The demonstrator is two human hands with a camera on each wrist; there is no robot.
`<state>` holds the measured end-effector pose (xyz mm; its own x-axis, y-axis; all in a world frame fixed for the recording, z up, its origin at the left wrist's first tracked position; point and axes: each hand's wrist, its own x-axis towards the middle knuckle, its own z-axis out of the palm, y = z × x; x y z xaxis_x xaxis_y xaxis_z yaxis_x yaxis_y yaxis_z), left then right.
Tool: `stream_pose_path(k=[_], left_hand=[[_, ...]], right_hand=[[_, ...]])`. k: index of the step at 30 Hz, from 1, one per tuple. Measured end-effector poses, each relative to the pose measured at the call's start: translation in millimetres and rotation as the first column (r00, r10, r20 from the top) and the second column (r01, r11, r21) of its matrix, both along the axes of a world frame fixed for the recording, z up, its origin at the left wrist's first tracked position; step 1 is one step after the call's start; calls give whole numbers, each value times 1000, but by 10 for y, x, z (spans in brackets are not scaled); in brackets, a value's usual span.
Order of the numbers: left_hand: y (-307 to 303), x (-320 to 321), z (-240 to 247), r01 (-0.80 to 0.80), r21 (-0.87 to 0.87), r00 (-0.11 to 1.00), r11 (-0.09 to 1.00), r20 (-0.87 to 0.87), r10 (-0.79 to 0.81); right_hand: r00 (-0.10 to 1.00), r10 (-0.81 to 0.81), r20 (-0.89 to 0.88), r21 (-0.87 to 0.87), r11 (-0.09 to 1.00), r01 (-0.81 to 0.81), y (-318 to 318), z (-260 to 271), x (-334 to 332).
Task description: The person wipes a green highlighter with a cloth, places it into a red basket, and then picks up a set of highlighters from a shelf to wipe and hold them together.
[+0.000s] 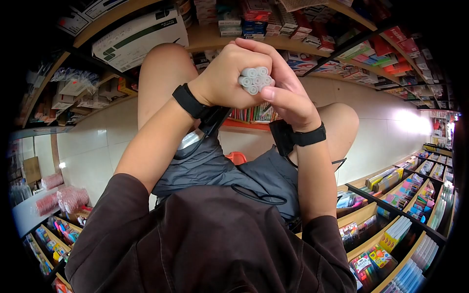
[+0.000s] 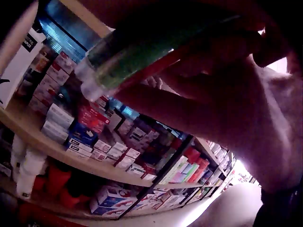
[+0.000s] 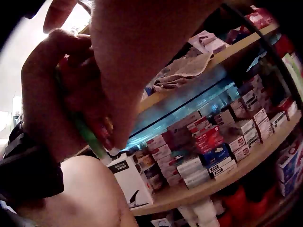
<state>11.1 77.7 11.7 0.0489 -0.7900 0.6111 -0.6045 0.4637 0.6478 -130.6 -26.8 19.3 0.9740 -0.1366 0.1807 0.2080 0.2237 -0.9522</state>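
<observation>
A tight bundle of pen-like tubes (image 1: 256, 80) shows its pale, translucent, ringed ends in the head view. My left hand (image 1: 227, 73) grips the bundle in a fist. From the other side my right hand (image 1: 288, 85) cups the bundle, its thumb at the rim of the tube ends and its fingers over the left hand. Seen from the left wrist, the tubes (image 2: 137, 56) have green and red barrels with clear tips. In the right wrist view the bundle (image 3: 87, 132) is mostly hidden behind the hands.
Shelves (image 1: 215, 39) packed with small boxes stand ahead, past my knees. A long white box (image 1: 141, 41) sits at the shelf's left. Stationery racks (image 1: 391, 224) line the right side, and bubble-wrapped bundles (image 1: 71, 198) lie at left. Pale tiled floor (image 1: 332, 93) shows between.
</observation>
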Motion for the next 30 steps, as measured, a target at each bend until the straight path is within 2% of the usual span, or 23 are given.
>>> stream_pose_path(k=[15, 18, 21, 27, 30], left_hand=[[-4, -2, 25, -23, -33, 999, 999, 23, 23], [2, 0, 32, 10, -17, 1000, 1000, 15, -10], [-17, -8, 13, 21, -45, 1000, 999, 18, -20], [-10, -12, 3, 24, -38, 999, 999, 34, -23], [-10, -14, 22, 25, -31, 999, 999, 41, -24]], right_hand=[[999, -25, 24, -42, 999, 26, 19, -5, 14], [999, 17, 40, 167, 986, -23, -15, 7, 7], [1000, -6, 19, 20, 1000, 6, -31, -2, 10], [1000, 1, 4, 5, 1000, -1, -45, -21, 11], [999, -4, 38, 66, 998, 2, -18, -10, -2]])
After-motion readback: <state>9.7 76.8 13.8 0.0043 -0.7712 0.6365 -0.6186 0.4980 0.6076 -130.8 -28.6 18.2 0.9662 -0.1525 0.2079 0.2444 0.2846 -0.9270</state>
